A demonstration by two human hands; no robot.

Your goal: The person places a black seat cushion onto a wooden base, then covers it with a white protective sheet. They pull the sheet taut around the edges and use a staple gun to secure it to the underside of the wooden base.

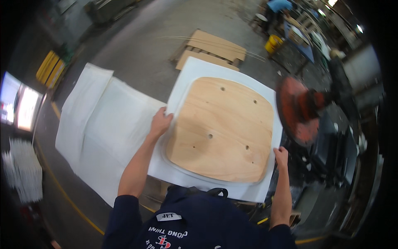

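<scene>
- The right hand (281, 155) is curled nearly closed, pinching the white sheet (178, 92) at its right edge.
- The left hand (161, 121), fingers folded, grips the left edge.
- The wooden panel (224, 120) lies on the sheet between both hands.
- A red disc (293, 110) is right of it.
- Farther: brown boards (217, 43), a yellow bucket (273, 43).

Here's the white sheet (242, 191), broad and flat, and right on it lies the wooden panel (226, 122), holes showing; whatever bears the sheet is hidden beneath! Beyond spreads the grey floor (137, 50), brown boards (219, 45) low over it, a yellow line (62, 189) curving along the left.
</scene>
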